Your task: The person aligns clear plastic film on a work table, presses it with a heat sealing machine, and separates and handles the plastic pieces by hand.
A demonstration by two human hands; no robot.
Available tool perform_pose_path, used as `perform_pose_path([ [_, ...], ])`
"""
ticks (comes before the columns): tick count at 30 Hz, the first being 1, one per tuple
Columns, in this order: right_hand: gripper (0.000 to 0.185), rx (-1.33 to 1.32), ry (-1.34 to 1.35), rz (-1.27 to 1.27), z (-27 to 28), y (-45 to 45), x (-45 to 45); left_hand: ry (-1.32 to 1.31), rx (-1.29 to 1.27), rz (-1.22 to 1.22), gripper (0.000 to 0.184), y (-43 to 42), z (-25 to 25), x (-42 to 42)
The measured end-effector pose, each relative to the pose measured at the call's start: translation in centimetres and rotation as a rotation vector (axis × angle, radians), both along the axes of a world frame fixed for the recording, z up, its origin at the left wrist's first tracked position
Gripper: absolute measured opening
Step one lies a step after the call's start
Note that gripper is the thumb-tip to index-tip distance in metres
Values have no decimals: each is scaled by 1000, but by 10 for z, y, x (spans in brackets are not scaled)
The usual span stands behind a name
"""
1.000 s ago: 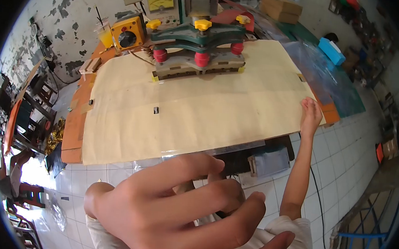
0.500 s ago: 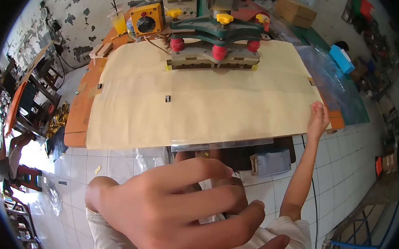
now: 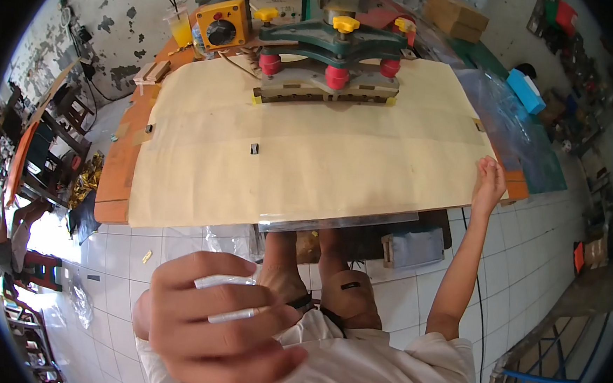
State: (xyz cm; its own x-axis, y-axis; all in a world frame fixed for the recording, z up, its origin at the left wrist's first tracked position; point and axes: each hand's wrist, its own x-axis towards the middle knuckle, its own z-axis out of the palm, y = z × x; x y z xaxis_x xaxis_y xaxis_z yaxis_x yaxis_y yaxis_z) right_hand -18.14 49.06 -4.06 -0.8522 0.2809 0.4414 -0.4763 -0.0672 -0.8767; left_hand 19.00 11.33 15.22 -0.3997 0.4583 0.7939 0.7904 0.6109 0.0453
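My left hand [image 3: 217, 326] is raised close to the camera above my lap, somewhat blurred. Its fingers are bent and spread, with pale gaps between them; no held thing shows. At the right edge of the large cream sheet [image 3: 322, 171], my right hand [image 3: 490, 178] has its fingers bent together. Whatever may be between those fingertips is hidden. On the sheet lie a small dark piece [image 3: 254, 148] left of the middle and another dark piece [image 3: 149, 128] at the left edge. A press head [image 3: 330, 42] with yellow knobs and red spacers stands over the sheet's far part.
The orange-brown table [image 3: 113, 204] shows beside the sheet. A yellow control box [image 3: 222, 26] and a drink cup [image 3: 181, 31] stand at the back left. To the right are clear plastic film [image 3: 497, 108], a blue box [image 3: 525, 91] and a cardboard box [image 3: 455, 18]. My knees are below the front edge.
My left hand has moved left and is lower, uncovering my legs. My right hand stays at the sheet's right edge. The view has shifted slightly.
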Motion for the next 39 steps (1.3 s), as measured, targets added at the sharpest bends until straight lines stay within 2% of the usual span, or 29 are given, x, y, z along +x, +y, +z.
perform_pose_path([
  [10,28,51,11,-11,-1,0,1,-308,158,313,16,-81,-80,-7],
  [12,28,68,7,-18,1,-1,3,-376,247,564,11,-97,-95,-6],
  [13,28,72,5,-20,1,-2,4,-380,248,564,11,-104,-101,-8],
  [15,28,80,-1,-21,1,-3,5,-485,446,725,10,-117,-113,-11],
  [20,28,80,-5,-5,-1,-1,5,-497,527,810,14,-150,-140,-21],
  [29,28,52,-56,-14,6,-7,13,-582,694,809,19,-169,-161,-32],
  [36,26,66,-22,-23,4,-6,10,-617,747,679,22,-184,-171,-26],
  [38,25,91,-21,11,2,-3,6,-632,920,585,22,-184,-171,-26],
  [39,25,87,-12,10,4,-3,6,-623,918,582,22,-185,-170,-25],
])
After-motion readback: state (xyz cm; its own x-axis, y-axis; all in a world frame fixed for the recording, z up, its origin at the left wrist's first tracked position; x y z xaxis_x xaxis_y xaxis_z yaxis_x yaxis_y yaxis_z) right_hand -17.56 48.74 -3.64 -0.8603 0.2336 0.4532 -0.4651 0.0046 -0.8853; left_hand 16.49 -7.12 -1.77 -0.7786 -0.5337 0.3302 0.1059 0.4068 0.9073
